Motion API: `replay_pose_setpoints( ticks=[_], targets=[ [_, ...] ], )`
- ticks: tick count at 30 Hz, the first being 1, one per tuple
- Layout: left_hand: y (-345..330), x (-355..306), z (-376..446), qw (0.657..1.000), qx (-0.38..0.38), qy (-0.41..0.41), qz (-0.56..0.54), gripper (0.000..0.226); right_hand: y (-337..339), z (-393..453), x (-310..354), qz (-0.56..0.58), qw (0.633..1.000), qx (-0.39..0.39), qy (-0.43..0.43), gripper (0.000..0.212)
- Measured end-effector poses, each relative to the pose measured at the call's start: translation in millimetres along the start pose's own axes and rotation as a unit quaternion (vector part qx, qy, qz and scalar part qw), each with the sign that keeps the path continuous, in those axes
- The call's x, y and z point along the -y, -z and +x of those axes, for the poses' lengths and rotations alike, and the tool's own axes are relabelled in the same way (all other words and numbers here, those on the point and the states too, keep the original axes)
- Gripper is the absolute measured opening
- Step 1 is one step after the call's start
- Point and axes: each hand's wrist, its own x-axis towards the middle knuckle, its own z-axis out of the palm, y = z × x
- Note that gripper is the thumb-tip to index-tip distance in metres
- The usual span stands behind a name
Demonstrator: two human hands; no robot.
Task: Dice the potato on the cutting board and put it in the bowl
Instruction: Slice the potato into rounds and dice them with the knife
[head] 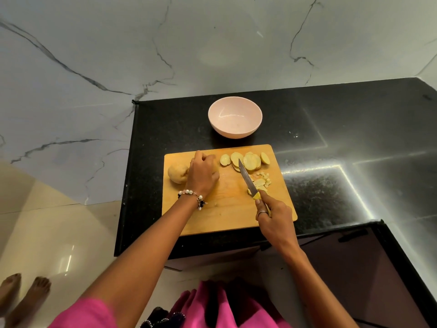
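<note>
Right hand (pixel 272 215) clasping yellow-handled steel knife (pixel 248 179), tip toward eleven o'clock over pale potato slices (pixel 246 160) for dicing; left hand (pixel 203 172) curled, grip unclear.

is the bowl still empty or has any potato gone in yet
Empty: the bowl shows only its bare pink inside, and the potato pieces lie on the board.

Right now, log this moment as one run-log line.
left hand: on uncut potato piece | right hand: holds yellow-handled knife | round potato slices: on wooden cutting board | pink bowl: empty
</note>
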Motion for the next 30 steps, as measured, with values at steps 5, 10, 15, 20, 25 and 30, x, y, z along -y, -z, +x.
replay_pose_setpoints(
  ticks=[5,10,15,20,25,30],
  targets=[
    [7.3,4.6,-27.6,0.992,-0.098,-0.034,-0.07,0.023,-4.2,3.3,1.2,0.01,1.0,0.002,0.023,0.038],
    [-4.3,7.3,-54.8,0.99,-0.051,-0.122,0.037,0.023,-11.5,2.4,1.4,-0.002,0.999,0.012,0.044,0.038],
    [-6.6,16.5,-65.6,0.997,-0.014,-0.073,-0.025,0.045,-13.8,-4.9,4.1,-0.036,0.997,0.019,0.063,0.037],
    [-0.6,20.0,-55.5,0.997,0.023,-0.049,-0.057,0.056,-24.1,-15.0,9.7,-0.11,0.988,0.042,0.104,0.042],
    [-6.5,21.9,-53.0,0.995,0.013,-0.034,-0.091,0.062,-44.4,-20.6,9.8,-0.172,0.979,0.064,0.093,0.047],
    [-11.5,18.7,-58.6,0.993,-0.031,-0.031,-0.107,0.06,-52.1,-23.1,8.3,-0.217,0.971,0.068,0.074,0.051]
  ],
)
